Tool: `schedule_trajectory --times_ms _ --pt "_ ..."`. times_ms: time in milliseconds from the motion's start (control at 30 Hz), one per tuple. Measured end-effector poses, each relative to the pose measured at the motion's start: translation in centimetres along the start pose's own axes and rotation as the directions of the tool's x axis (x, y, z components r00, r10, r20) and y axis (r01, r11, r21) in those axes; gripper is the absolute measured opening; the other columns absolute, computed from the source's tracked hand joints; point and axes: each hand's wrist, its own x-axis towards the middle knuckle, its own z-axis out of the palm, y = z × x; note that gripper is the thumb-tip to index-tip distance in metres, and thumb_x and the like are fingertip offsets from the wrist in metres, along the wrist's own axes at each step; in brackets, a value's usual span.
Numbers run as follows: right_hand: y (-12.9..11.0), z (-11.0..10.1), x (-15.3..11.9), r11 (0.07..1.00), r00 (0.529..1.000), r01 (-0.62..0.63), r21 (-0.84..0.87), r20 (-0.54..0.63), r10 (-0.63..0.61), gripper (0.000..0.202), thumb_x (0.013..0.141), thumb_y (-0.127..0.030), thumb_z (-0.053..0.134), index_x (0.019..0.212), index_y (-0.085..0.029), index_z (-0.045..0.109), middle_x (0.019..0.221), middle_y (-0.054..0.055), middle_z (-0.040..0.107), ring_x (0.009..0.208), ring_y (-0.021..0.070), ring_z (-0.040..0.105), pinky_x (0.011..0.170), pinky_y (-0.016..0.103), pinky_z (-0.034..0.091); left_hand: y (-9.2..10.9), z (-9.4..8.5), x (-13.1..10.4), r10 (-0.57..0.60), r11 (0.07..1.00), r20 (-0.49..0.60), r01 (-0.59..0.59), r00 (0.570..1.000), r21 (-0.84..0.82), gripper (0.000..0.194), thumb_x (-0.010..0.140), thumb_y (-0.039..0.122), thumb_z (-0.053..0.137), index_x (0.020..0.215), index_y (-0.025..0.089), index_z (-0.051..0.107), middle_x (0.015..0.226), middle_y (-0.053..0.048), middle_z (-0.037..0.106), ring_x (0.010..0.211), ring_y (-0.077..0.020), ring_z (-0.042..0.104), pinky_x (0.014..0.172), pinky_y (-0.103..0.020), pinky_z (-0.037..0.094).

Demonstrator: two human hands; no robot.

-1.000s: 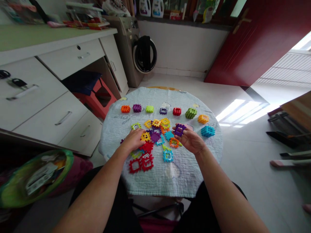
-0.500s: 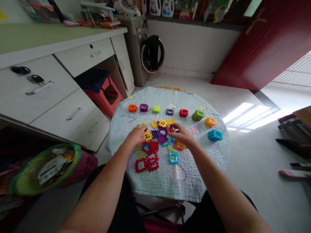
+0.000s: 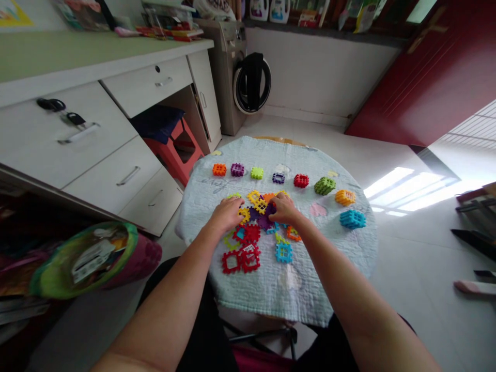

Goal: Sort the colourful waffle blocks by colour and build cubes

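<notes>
A loose pile of toothed plastic building tiles in several colours lies on the cloth-covered table. At the pile's left edge is my left hand (image 3: 226, 215), fingers apart and touching or close beside a yellow window tile (image 3: 244, 215). My right hand (image 3: 284, 208) reaches into the right side, its fingers closed on a purple tile (image 3: 272, 208) that they partly cover. Another yellow window tile (image 3: 260, 206) lies tilted between the hands. Nearer me are red tiles (image 3: 231, 262) and a blue window tile (image 3: 284, 252).
Along the table's far side stand sorted tile stacks, among them an orange stack (image 3: 219, 170), a green stack (image 3: 324, 185) and a blue stack (image 3: 352, 219). A filled bin (image 3: 132, 248) is at the left, below white drawers (image 3: 127, 175). A red stool (image 3: 182, 150) stands behind.
My right hand has moved inward and closed on a purple tile. The yellow window tile in the middle has tilted. The whole view has shifted slightly.
</notes>
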Motion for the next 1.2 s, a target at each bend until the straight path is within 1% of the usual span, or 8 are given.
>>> schedule_trajectory --times_ms 100,200,300,367,600,800,1033,1200 --pt "0.1 0.2 -0.8 0.999 0.999 0.023 0.047 -0.048 -0.021 0.046 0.067 -0.033 0.066 0.11 -0.018 0.062 0.117 0.011 0.053 0.111 0.0262 0.048 0.096 0.038 0.037 0.8 0.8 0.1 0.05 0.998 0.029 -0.051 0.998 0.024 0.047 0.071 0.019 0.062 0.118 0.021 0.057 0.121 -0.009 0.06 0.116 -0.0264 0.052 0.101 -0.038 0.038" --pt "-0.6 0.5 -0.6 0.983 0.984 0.166 0.085 -0.078 -0.159 0.048 0.067 -0.031 0.066 0.113 -0.019 0.061 0.128 0.01 0.052 0.118 0.026 0.044 0.101 0.039 0.033 1.5 1.1 0.1 0.038 0.996 0.047 -0.042 0.998 0.084 0.047 0.07 0.018 0.061 0.117 0.021 0.059 0.113 -0.011 0.062 0.11 -0.0289 0.054 0.095 -0.039 0.042" --pt "-1.8 1.0 -0.2 0.951 0.954 0.3 0.08 -0.005 -0.3 0.05 0.064 -0.033 0.069 0.113 -0.022 0.062 0.135 0.007 0.049 0.126 0.0302 0.036 0.103 0.045 0.028 1.4 0.7 0.2 -0.01 0.994 0.048 0.005 0.999 0.111 0.047 0.07 0.015 0.059 0.117 0.022 0.06 0.11 -0.011 0.059 0.1 -0.0268 0.058 0.087 -0.035 0.045" --pt "-2.3 1.3 -0.2 0.945 0.944 0.321 0.065 0.058 -0.325 0.051 0.064 -0.037 0.071 0.113 -0.023 0.063 0.136 0.006 0.048 0.128 0.0329 0.033 0.104 0.048 0.026 0.7 0.2 0.3 -0.051 0.995 0.031 0.048 0.998 0.084 0.047 0.07 0.012 0.055 0.117 0.021 0.06 0.11 -0.01 0.058 0.095 -0.0239 0.059 0.084 -0.032 0.046" --pt "-0.9 0.4 -2.9 0.982 0.981 0.19 0.001 0.035 -0.19 0.046 0.068 -0.04 0.068 0.108 -0.018 0.064 0.129 0.011 0.05 0.12 0.0307 0.04 0.1 0.044 0.031 -2.6 -1.2 0.7 -0.167 0.985 -0.115 0.171 0.979 0.022 0.041 0.075 0.008 0.044 0.105 0.023 0.067 0.098 -0.007 0.062 0.089 -0.0202 0.06 0.082 -0.029 0.045" --pt "2.1 -0.4 -6.5 0.996 0.996 0.086 -0.005 0.027 -0.085 0.048 0.071 -0.035 0.064 0.116 -0.018 0.059 0.13 0.011 0.05 0.118 0.0293 0.044 0.097 0.041 0.034 -2.5 -1.1 0.6 -0.231 0.965 -0.199 0.25 0.952 0.077 0.039 0.077 0.009 0.044 0.105 0.022 0.067 0.104 -0.01 0.062 0.094 -0.0236 0.059 0.083 -0.032 0.046" --pt "3.7 -0.7 -8.8 0.999 1.0 -0.003 -0.044 0.015 0.004 0.044 0.071 -0.033 0.062 0.112 -0.017 0.058 0.124 0.013 0.053 0.115 0.0303 0.047 0.094 0.041 0.036 0.0 0.7 1.1 0.042 0.995 -0.159 -0.028 0.986 0.092 0.037 0.076 0.014 0.052 0.111 0.018 0.063 0.114 -0.009 0.062 0.107 -0.0245 0.054 0.098 -0.036 0.041" --pt "2.4 -0.4 -9.8 0.997 0.997 0.073 0.023 0.013 -0.073 0.041 0.072 -0.03 0.06 0.111 -0.017 0.056 0.113 0.011 0.058 0.103 0.0248 0.053 0.089 0.035 0.039 2.5 2.7 1.0 0.188 0.98 -0.145 -0.177 0.971 0.089 0.033 0.078 0.02 0.058 0.111 0.017 0.063 0.115 -0.009 0.063 0.109 -0.0245 0.053 0.101 -0.037 0.039"
